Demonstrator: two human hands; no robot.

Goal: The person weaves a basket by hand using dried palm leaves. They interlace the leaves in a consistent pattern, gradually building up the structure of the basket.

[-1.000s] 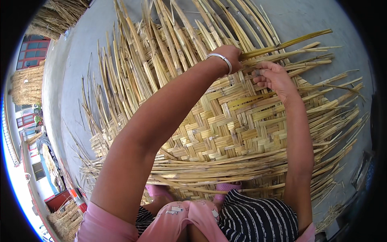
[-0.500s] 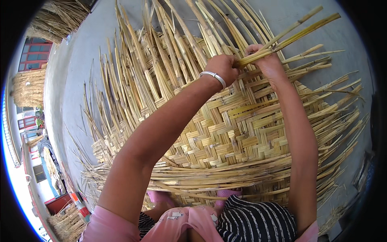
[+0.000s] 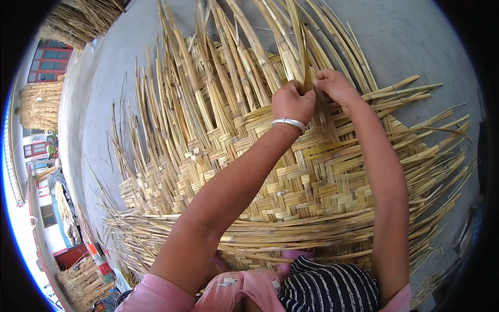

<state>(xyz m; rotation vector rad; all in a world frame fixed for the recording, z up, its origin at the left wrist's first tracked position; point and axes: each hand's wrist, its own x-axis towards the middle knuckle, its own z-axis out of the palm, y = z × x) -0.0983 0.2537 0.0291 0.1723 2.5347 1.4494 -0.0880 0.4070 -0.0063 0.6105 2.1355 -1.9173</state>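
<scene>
A large mat (image 3: 291,192) of split reeds, woven in a slanting pattern, lies on the ground before me. My left hand (image 3: 293,106), with a silver bangle at its wrist, is closed around a yellowish reed strip (image 3: 303,52) near the far part of the weave. From that grip the strip points away from me, among other unwoven reed ends. My right hand (image 3: 335,88) is just to the right, thumb and fingers pinched at the strip's fold. The right fingertips are partly hidden.
Long loose reed ends (image 3: 182,67) fan out along the far and left sides, with more reed ends (image 3: 436,140) at the right. Grey concrete (image 3: 410,41) surrounds the mat. Reed bundles (image 3: 83,21) stand at the far left. A pink shoe (image 3: 297,254) rests at the near edge.
The reed strip has swung from pointing right to pointing away from me. My left hand has moved slightly nearer and the right hand has come closer in beside it.
</scene>
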